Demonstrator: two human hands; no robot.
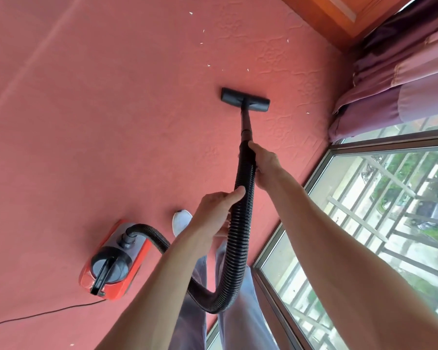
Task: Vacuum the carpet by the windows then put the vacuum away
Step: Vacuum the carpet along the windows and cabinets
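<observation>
The flat black plastic floor head (245,99) of the vacuum lies flat on the salmon-red textured carpet (111,122), out in front of the person and not far from the purple curtain (402,92). A rigid black wand (245,125) runs back from it to the black ribbed plastic hose (240,223). The right hand (263,162) is wrapped round the smooth cuff where wand meets hose. The left hand (216,205) curls round the ribbed part just behind, thumb on top. The hose loops down past the person's legs to the red canister vacuum body (114,261), which stands on the carpet to the left near a white shoe (181,221), with its thin black cord (36,314) trailing away. A barred glass window (364,223) runs along the right.

To my eye the vacuuming is under way and unfinished, since small white scraps (208,65) lie just beyond the head. The next move calls for a forward push over them, head kept flat, then a pass toward the curtain corner. Putting the vacuum away has not begun.
</observation>
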